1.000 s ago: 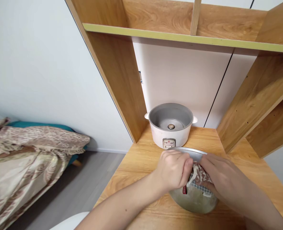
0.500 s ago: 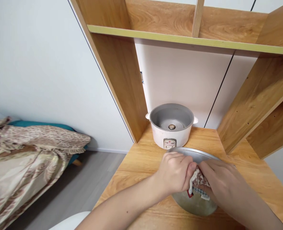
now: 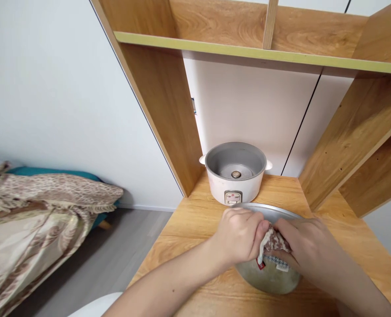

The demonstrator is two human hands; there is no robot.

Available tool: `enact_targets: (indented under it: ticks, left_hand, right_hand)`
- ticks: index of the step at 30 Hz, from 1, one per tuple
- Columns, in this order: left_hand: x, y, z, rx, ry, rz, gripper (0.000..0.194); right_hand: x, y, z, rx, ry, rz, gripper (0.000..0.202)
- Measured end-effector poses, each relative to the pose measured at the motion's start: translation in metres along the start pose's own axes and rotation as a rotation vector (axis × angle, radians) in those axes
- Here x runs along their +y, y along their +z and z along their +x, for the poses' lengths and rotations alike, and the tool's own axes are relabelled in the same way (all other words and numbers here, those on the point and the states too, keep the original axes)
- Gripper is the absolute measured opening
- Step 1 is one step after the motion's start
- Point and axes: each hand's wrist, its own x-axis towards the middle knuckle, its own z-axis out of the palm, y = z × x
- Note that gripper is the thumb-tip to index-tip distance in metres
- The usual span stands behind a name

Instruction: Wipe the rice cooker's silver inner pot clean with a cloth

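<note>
A metal bowl or pot [image 3: 271, 279] stands on the wooden desk, tilted in view, with both hands over it. My left hand [image 3: 241, 235] is closed in a fist around one end of a bunched, patterned cloth [image 3: 273, 242]. On the right, my right hand [image 3: 309, 246] grips the cloth's other side between thumb and fingers. A red tag and a white label hang at the cloth's lower edge. Behind the metal vessel sits a white rice cooker body [image 3: 236, 176], lidless, with its heating plate showing inside.
Wooden shelf panels [image 3: 169, 110] rise on both sides of the desk [image 3: 172, 246], and a shelf with a yellow-green edge [image 3: 215, 45] crosses above. A cloth-covered piece of furniture [image 3: 50, 211] stands at the left. A white rounded edge [image 3: 99, 306] shows at the bottom.
The right hand has shifted slightly and more of the bunched cloth shows between the hands. The whole view has moved a little.
</note>
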Motion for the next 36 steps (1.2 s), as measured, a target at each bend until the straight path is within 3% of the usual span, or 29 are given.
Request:
enact_targets:
  ticks: [11, 25, 36]
  left_hand:
    - [-0.006, -0.001, 0.004, 0.019, -0.010, -0.023, 0.046]
    - [0.004, 0.000, -0.001, 0.011, 0.027, 0.000, 0.043]
    - [0.004, -0.003, 0.001, -0.008, 0.023, 0.001, 0.043]
  right_hand:
    - [0.011, -0.002, -0.005, -0.091, 0.028, -0.026, 0.038]
    - [-0.009, 0.002, -0.002, -0.011, 0.001, 0.006, 0.028]
    - [-0.008, 0.002, -0.001, -0.004, -0.004, -0.007, 0.028]
